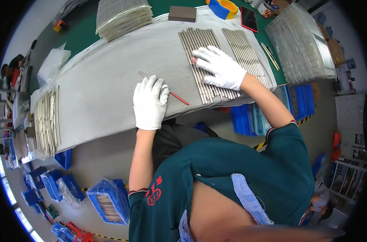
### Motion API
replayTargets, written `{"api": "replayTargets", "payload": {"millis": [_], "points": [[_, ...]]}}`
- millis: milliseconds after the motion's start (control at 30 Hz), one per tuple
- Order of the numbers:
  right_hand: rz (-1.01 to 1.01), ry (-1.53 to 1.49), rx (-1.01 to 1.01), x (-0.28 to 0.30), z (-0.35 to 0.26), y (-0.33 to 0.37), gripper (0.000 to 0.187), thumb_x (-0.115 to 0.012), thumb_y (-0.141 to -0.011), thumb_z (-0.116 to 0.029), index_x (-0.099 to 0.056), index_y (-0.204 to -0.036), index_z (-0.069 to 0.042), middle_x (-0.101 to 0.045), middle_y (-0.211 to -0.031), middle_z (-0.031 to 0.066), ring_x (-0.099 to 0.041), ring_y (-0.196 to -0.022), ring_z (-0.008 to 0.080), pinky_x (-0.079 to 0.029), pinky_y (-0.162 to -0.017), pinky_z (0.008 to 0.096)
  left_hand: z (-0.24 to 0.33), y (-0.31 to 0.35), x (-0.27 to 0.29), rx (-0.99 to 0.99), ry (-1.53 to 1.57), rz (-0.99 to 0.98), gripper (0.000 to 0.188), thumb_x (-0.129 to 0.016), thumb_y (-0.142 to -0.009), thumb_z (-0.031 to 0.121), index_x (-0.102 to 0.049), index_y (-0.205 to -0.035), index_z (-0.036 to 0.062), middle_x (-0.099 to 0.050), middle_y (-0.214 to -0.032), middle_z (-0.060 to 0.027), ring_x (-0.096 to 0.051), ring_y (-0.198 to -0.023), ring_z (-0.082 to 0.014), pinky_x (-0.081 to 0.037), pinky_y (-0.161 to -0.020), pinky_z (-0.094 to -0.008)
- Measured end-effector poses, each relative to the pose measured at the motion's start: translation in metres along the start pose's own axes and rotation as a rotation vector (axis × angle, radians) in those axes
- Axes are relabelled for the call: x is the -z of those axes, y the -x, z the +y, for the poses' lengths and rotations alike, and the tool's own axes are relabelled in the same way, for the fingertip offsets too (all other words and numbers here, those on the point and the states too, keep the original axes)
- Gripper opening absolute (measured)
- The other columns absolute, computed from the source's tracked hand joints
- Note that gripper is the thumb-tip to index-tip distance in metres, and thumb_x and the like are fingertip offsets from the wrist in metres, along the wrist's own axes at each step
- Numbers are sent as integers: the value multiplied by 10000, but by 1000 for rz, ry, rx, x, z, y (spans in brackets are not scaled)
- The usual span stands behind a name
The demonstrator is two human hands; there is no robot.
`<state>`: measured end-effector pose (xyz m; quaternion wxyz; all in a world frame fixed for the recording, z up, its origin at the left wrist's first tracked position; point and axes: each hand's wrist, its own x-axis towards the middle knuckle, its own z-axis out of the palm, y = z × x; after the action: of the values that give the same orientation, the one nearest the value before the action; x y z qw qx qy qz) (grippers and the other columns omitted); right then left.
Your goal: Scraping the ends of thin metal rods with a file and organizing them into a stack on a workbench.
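My left hand [151, 99], in a white glove, is closed around a slim stick-like tool with a red end [179, 98]. Its pale, thin other end pokes out past my fingers over the white cloth [106, 80]. My right hand [219, 69], also gloved, lies with fingers spread on a row of thin metal rods [197, 40]; one fingertip shows bare. A second row of metal rods [242, 44] sits just to the right, partly hidden by my right forearm.
Another batch of metal strips [47, 121] lies at the cloth's left end. Along the far side are stacked clear trays [121, 18], a brown block [182, 14], a tape roll [223, 8] and a phone [248, 19]. More clear trays [300, 44] stand right; blue bins [244, 119] are below.
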<state>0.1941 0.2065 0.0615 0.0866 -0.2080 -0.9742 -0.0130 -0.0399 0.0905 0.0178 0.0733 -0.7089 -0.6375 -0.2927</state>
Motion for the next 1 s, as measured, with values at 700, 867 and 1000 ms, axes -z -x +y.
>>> {"api": "replayTargets", "payload": {"millis": [700, 867, 1000], "points": [[67, 51, -415, -35, 99, -6, 477, -438, -884, -442, -470, -1246, -134, -486, -1269, 128, -469, -1152, 308, -350, -992, 394, 1, -1, 4, 51, 35, -64, 260, -607, -812, 256, -649, -1006, 88, -606, -1104, -112, -532, -1080, -310, -381, -962, -422], [166, 129, -512, -46, 116, -49, 396, -456, -867, -450, -610, -1092, -162, -600, -1020, 158, -572, -952, 324, -462, -824, 418, 1, 0, 2, 43, 32, -61, 259, -610, -809, 256, -650, -1004, 90, -607, -1104, -111, -532, -1081, -308, -380, -962, -422], [170, 96, -518, -50, 119, -50, 369, -466, -865, -433, -649, -1007, -146, -611, -959, 156, -580, -923, 321, -465, -815, 416, 0, 0, 2, 50, 34, -57, 259, -609, -810, 258, -647, -1009, 96, -608, -1106, -104, -531, -1087, -304, -377, -964, -420]]}}
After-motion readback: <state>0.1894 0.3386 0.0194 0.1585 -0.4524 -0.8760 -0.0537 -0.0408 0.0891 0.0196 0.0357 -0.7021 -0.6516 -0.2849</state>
